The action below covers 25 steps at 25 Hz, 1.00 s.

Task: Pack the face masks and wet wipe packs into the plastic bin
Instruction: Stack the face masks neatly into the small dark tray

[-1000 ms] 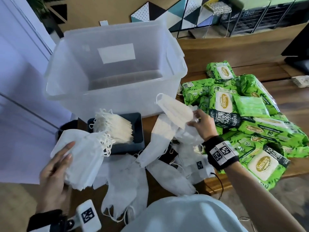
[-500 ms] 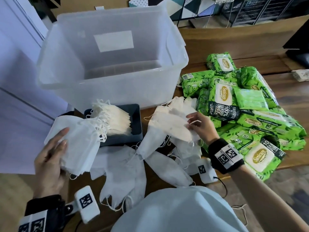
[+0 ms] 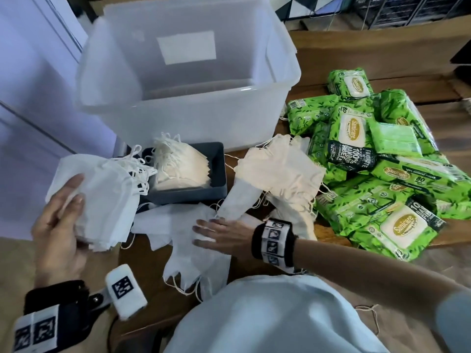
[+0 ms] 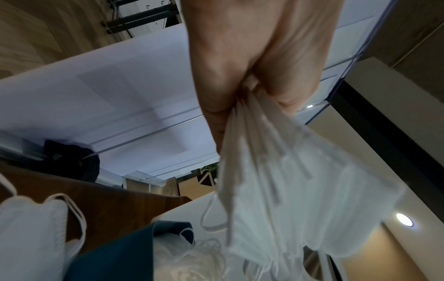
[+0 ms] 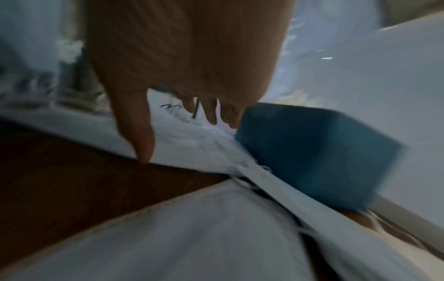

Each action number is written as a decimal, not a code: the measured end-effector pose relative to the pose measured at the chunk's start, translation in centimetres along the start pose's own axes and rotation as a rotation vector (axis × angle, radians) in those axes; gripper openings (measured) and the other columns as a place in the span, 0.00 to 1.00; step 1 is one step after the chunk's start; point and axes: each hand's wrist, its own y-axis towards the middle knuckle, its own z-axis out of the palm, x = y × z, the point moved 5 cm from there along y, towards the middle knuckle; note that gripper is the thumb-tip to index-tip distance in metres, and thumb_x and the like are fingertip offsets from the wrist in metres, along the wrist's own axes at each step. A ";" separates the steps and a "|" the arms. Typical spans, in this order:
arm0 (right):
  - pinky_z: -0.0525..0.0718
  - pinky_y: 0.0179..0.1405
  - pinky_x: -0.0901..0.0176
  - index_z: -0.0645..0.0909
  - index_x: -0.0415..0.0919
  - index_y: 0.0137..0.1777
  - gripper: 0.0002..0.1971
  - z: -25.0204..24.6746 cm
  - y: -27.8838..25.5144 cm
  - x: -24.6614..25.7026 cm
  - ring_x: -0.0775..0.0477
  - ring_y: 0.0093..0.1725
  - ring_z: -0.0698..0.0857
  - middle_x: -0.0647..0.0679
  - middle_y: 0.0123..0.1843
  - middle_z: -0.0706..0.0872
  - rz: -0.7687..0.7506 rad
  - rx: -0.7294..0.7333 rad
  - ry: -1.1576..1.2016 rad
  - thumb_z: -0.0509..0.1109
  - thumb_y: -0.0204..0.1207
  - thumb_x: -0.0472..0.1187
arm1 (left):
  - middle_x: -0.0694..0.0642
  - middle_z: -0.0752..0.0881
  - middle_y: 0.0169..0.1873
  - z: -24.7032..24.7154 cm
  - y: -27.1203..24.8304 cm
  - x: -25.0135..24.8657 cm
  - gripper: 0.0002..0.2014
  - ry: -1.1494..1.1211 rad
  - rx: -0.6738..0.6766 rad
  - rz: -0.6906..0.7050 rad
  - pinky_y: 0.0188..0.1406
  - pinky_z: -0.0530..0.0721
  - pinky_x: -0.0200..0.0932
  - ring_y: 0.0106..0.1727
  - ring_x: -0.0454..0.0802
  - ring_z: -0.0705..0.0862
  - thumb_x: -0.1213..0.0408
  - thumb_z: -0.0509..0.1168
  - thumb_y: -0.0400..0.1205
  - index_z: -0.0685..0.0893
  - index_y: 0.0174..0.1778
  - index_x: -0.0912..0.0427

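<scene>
Head view, left to right: left hand gripped a thick stack of white masks, thumb on top, fingers under; left wrist view confirmed the pinch at one edge, stack fanning out below. Just right of it, dark tray held a second bundle of masks, ear loops sticking up. Behind both stood the plastic bin, translucent, nothing visible inside as far as I could tell.

Centre: loose masks lay scattered on the wooden table, some overlapping, loops tangled. Right hand was flat over them, fingers straight, holding nothing; right wrist view was motion-blurred but showed fingertips down at a mask edge. Another heap of masks sat just beyond the hand, touching the wet wipe packs piled at far right.

Task looked early: nothing packed yet.

Risks, my read:
- Edge pinch on a fanned stack: masks could slide out on the lift over the bin wall.
- Tangled loops: picking one loose mask may drag neighbours off the table edge.
- Wipe pile was leaning; pulling the adjacent heap could topple packs.
</scene>
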 end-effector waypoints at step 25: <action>0.82 0.61 0.46 0.84 0.41 0.58 0.27 -1.1 -2.6 -2.2 0.40 0.64 0.83 0.40 0.60 0.86 0.259 -0.330 0.091 0.79 0.55 0.30 | 0.55 0.79 0.70 -3.3 -1.1 -0.1 0.12 -0.024 0.064 -0.041 0.49 0.87 0.50 0.65 0.51 0.80 0.63 0.64 0.82 0.87 0.57 0.44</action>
